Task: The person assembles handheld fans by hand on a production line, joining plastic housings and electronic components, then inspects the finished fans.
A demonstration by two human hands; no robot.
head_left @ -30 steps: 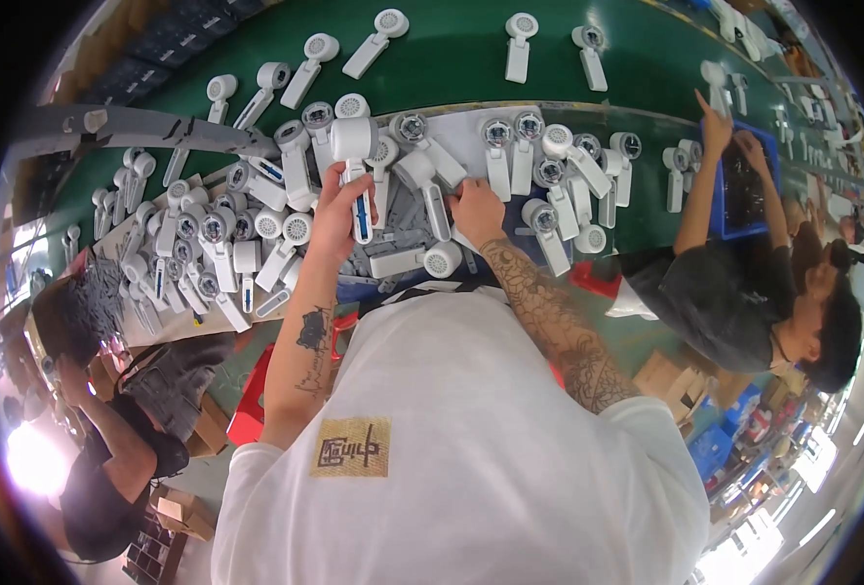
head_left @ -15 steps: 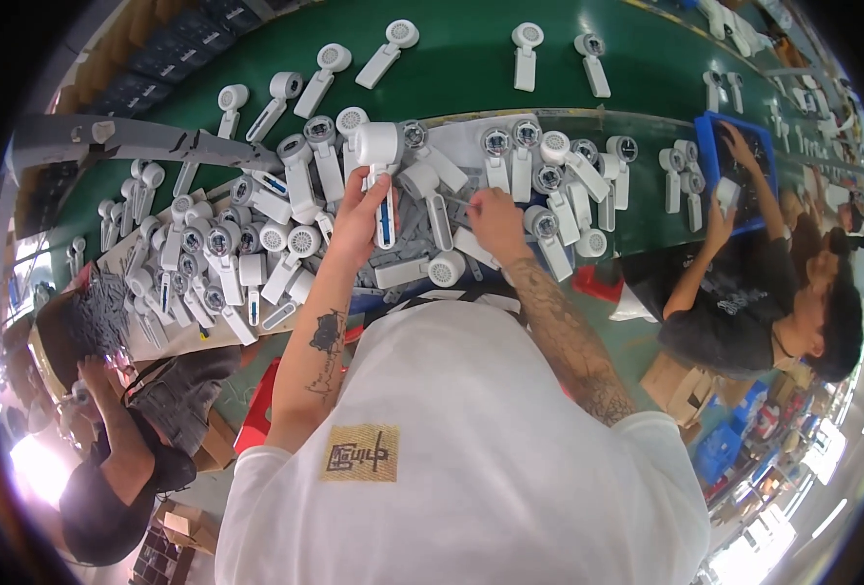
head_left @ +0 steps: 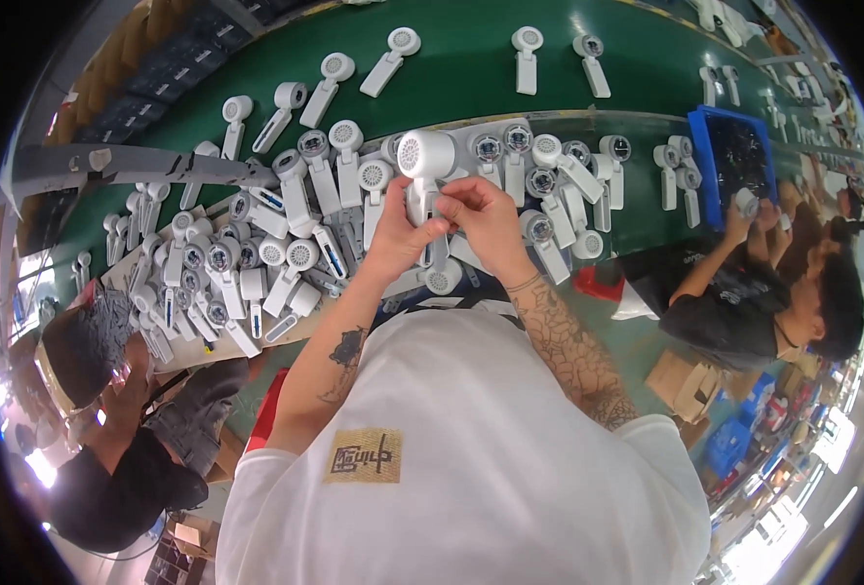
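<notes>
A white handheld fan (head_left: pixel 427 154) is upright over the table, its round grille turned up and to the left. My left hand (head_left: pixel 401 236) is closed around its handle, the thumb lying along the front. From the right, my right hand (head_left: pixel 483 216) pinches at the handle with thumb and fingers together. A narrow grey strip (head_left: pixel 436 207) shows in part at those fingertips; the rest is hidden. Beneath my hands lies another white fan (head_left: pixel 442 277). Beside my left wrist is a fan with a blue strip in its open handle (head_left: pixel 331 252).
Many white fans (head_left: pixel 222 258) crowd the table to the left, with several more (head_left: pixel 549 185) to the right. A green belt (head_left: pixel 461 68) carries spaced fans. A grey metal bar (head_left: pixel 139 168) crosses at left. Co-workers sit on both sides, a blue bin (head_left: pixel 705 175) near the right one.
My right hand has come from the grey strips to the fan's handle. My left hand has moved right with the fan, whose grille now shows. The right co-worker's hands have left the bin.
</notes>
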